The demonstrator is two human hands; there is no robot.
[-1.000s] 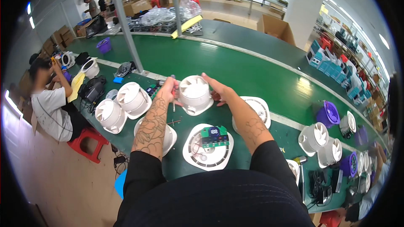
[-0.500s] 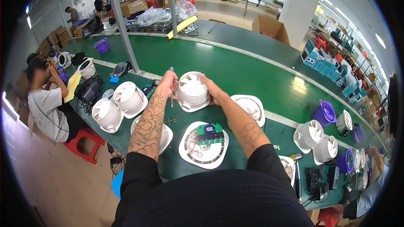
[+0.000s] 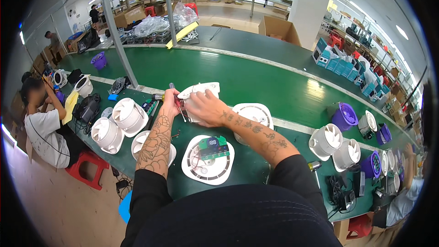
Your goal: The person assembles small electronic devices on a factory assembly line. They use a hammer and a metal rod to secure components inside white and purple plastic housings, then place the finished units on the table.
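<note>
My right hand [image 3: 204,108] grips a white fan housing [image 3: 200,88], which is tipped over with its flat base facing up and away. Much of the housing is hidden behind the fingers. My left hand [image 3: 170,104] is closed around a screwdriver [image 3: 172,86], its handle above the fist and its thin shaft slanting down beside the housing. Nearer to me lies a round-cornered white base [image 3: 208,177], with a green circuit board [image 3: 214,148] and small display on top. Another white base [image 3: 252,113] sits beyond my right forearm. A further white part [image 3: 139,142] is partly covered by my left forearm.
White fan housings [image 3: 127,113] stand at left, and more [image 3: 326,139] at right near a purple housing [image 3: 344,117]. Black power adapters [image 3: 340,192] lie at the right edge. A metal post [image 3: 117,32] rises behind the bench. Co-workers sit left and right.
The fan housing has gone from upright to tipped over, its base now upward. My right hand has moved from its side to across it. The left hand keeps the screwdriver, now tilted.
</note>
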